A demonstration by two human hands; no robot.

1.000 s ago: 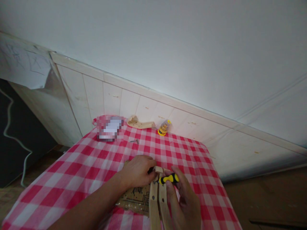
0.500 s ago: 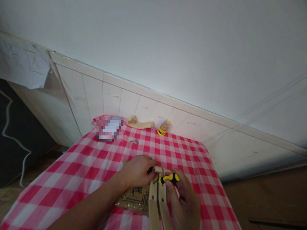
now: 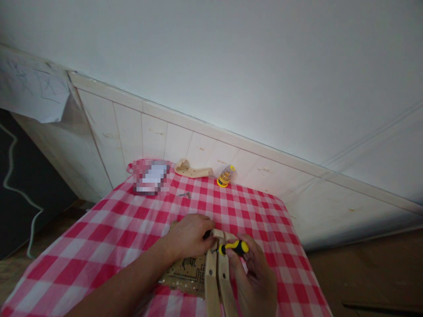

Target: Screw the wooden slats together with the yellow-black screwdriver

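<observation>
At the bottom centre of the frame, two pale wooden strips [image 3: 218, 281] with dark holes run side by side, their lower ends cut off by the frame edge. The right hand [image 3: 256, 273], lower right of centre, grasps a yellow-and-black screwdriver [image 3: 237, 248] between thumb and fingers; its shaft points left, the tip at an upper hole of the left-hand strip, too small to tell whether it is seated. The left hand [image 3: 191, 234], lower centre, bends its fingers against the upper end of that strip; whether they close around it cannot be told. Beneath this hand lies a flat brown package [image 3: 183, 278] with dark markings, on a red-and-white checked tablecloth [image 3: 109, 237]. Farther off, around mid-frame, lie small metal screws [image 3: 186, 194], then a pixelated flat object [image 3: 152, 178] to their left, a yellow-based bit holder [image 3: 225, 177] to their right, and a curved wooden piece [image 3: 193, 171] near the white panelling [image 3: 185, 136]
</observation>
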